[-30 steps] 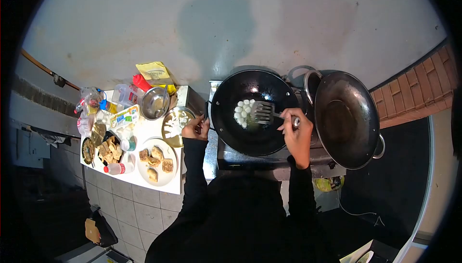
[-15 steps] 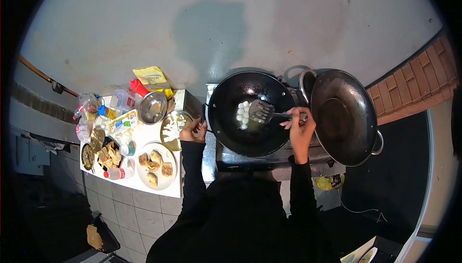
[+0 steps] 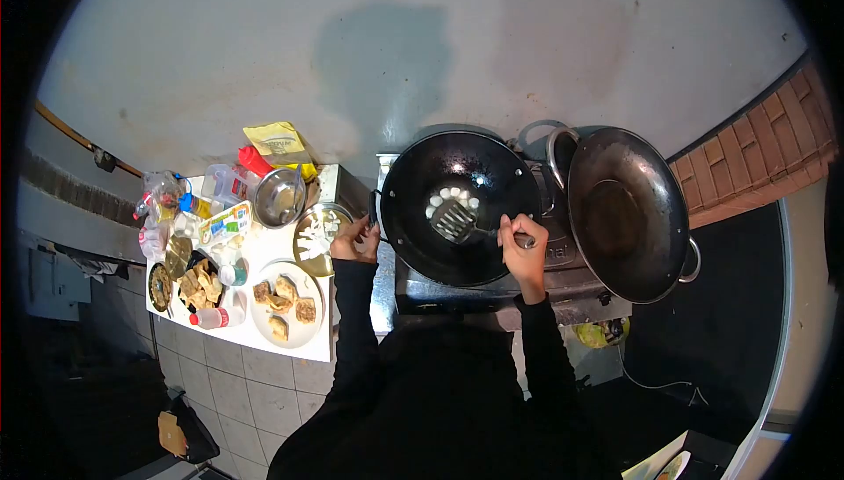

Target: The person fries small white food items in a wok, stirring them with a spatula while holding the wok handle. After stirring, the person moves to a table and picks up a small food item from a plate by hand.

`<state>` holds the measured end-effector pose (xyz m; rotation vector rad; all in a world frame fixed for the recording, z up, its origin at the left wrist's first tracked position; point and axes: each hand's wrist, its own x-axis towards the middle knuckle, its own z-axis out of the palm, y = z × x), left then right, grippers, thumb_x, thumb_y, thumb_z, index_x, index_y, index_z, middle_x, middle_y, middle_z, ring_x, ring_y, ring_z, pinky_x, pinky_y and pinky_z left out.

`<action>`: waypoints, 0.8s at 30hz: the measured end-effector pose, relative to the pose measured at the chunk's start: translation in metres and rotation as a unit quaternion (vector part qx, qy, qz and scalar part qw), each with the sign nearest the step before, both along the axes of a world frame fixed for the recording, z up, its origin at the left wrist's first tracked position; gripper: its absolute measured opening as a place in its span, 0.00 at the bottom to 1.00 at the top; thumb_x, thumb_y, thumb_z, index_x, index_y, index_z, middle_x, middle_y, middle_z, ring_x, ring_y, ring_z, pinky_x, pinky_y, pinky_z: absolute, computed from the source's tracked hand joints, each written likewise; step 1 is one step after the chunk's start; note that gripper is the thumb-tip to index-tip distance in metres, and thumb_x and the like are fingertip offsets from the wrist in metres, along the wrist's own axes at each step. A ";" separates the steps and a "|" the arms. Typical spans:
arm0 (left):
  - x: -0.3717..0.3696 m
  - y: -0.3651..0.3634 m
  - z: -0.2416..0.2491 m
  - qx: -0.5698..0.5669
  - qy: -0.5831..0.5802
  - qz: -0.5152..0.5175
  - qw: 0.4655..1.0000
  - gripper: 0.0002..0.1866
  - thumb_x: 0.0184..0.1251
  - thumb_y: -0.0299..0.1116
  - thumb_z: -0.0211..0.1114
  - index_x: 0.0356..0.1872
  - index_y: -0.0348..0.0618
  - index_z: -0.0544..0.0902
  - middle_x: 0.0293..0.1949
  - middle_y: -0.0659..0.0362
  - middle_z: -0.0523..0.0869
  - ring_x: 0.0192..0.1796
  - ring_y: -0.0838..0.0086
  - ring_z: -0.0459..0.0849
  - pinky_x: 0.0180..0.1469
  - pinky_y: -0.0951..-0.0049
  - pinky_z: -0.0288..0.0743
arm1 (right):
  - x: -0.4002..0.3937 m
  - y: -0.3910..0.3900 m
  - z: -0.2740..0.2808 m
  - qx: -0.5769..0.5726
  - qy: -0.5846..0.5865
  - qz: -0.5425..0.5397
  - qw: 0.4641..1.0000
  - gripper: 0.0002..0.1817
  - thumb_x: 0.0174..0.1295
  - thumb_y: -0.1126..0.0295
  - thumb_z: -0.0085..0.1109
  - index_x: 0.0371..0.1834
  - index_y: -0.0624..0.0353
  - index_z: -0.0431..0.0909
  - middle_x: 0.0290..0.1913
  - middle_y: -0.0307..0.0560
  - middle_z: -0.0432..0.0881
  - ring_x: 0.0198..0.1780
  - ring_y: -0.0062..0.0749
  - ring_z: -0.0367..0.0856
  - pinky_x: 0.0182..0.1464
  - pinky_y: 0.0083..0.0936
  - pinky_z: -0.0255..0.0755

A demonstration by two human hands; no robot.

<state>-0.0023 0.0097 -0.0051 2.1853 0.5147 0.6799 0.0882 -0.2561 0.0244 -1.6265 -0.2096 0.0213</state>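
Observation:
A black wok sits on the stove with several small white pieces gathered in oil at its bottom. My right hand is closed around the handle of a slotted spatula, whose head rests over the near side of the white pieces and hides some of them. At the wok's left rim, my left hand has its fingers closed on the wok handle. Just left of that hand stands a metal bowl with white cut pieces in it.
A second, larger wok leans at the right of the stove. On the white table at left are a plate of browned food, an empty-looking metal bowl, a red-capped bottle and several packages.
My right hand and the spatula have moved left and toward my body. The white pieces now lie in an arc beyond the spatula's head. My left hand has barely moved.

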 end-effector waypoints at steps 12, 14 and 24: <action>0.001 0.001 -0.005 -0.002 -0.022 0.000 1.000 0.15 0.55 0.34 0.70 0.43 0.39 0.86 0.23 0.58 0.79 0.24 0.72 0.76 0.29 0.73 0.71 | 0.003 0.002 -0.014 0.066 -0.024 -0.010 0.998 0.19 0.60 0.85 0.49 0.14 0.59 0.56 0.15 0.32 0.62 0.20 0.10 0.60 0.21 0.16 0.52; 0.001 0.002 -0.006 -0.003 -0.016 0.001 1.000 0.15 0.55 0.34 0.70 0.43 0.39 0.86 0.22 0.58 0.79 0.24 0.72 0.76 0.29 0.73 0.71 | 0.003 0.000 -0.019 0.065 -0.025 -0.008 0.998 0.19 0.60 0.85 0.49 0.14 0.59 0.56 0.15 0.32 0.62 0.20 0.10 0.60 0.21 0.16 0.52; 0.001 0.004 0.003 0.024 -0.005 0.000 1.000 0.15 0.55 0.34 0.71 0.43 0.39 0.86 0.22 0.56 0.79 0.25 0.72 0.76 0.30 0.72 0.71 | -0.001 -0.001 0.009 0.041 0.011 -0.011 0.999 0.20 0.66 0.80 0.51 0.15 0.59 0.59 0.15 0.36 0.67 0.18 0.12 0.63 0.19 0.15 0.55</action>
